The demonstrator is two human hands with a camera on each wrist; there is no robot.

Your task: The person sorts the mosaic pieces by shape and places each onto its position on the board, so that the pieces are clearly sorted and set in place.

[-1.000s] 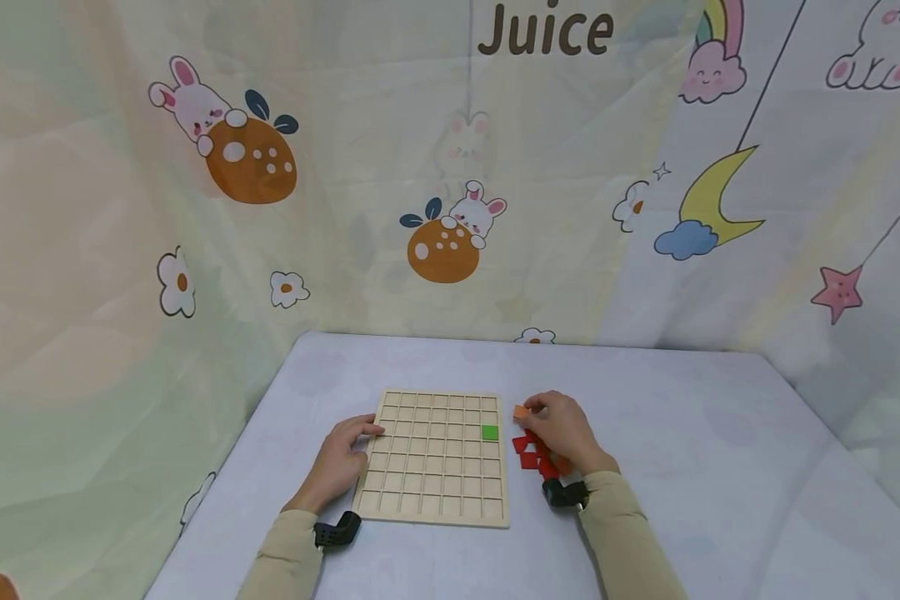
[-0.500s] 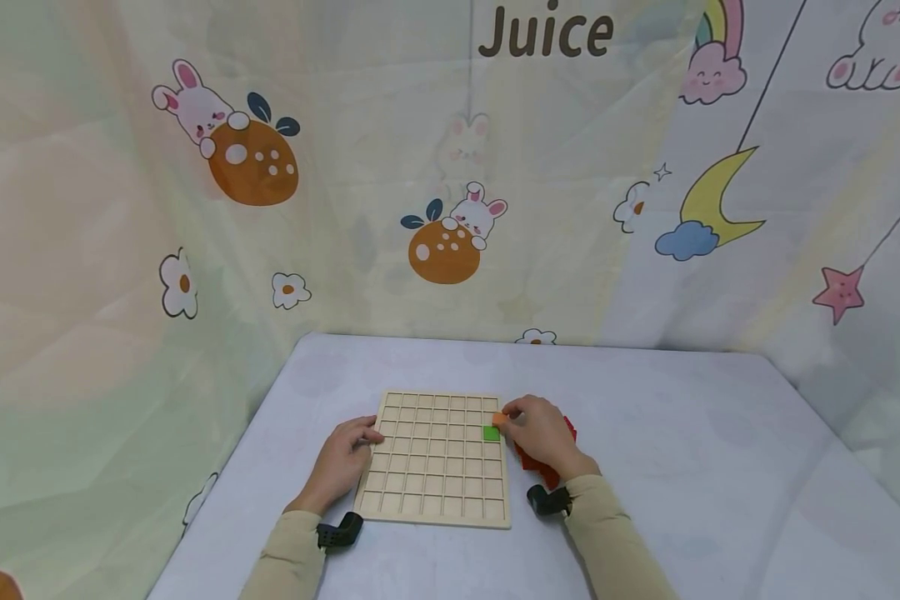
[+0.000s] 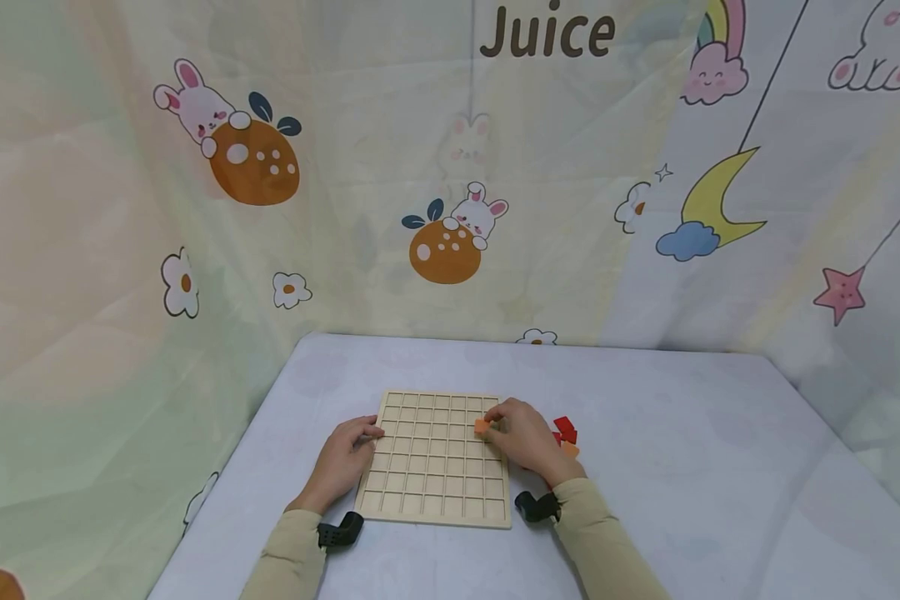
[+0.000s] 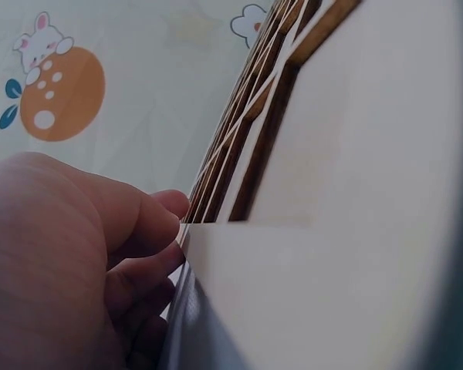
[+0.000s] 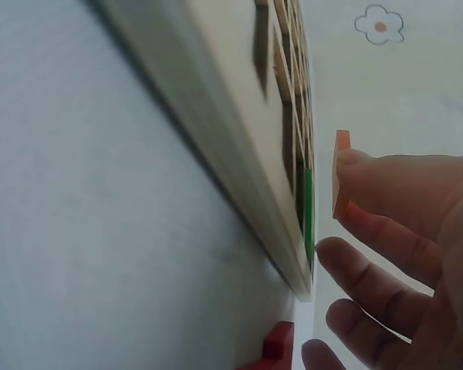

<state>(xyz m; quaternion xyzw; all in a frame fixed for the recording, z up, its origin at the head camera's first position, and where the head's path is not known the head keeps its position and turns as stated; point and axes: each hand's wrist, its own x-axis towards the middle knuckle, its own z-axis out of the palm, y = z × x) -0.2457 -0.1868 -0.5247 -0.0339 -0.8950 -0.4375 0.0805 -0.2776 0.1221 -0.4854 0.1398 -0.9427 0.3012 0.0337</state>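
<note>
A pale wooden grid board (image 3: 431,458) lies on the table between the hands. At its left edge my left hand (image 3: 341,462) rests, fingertips touching the rim; the left wrist view shows these fingers (image 4: 143,223) loosely bent against the side. My right hand (image 3: 525,439) pinches a small orange square tile (image 3: 481,427) between thumb and finger, over the board's right part. In the right wrist view the orange tile (image 5: 342,173) stands on edge, apart from the board. A green tile (image 5: 309,208) sits in the grid there; the right hand hides it from the head view.
Several loose red tiles (image 3: 565,427) and an orange tile (image 3: 570,450) lie right of the board, partly behind the right hand. White cloth (image 3: 682,467) covers the table, and a printed curtain (image 3: 345,167) hangs behind it.
My right hand has moved left from the loose tiles to above the board, carrying the orange tile past its right edge. The left hand has stayed at the board's left edge.
</note>
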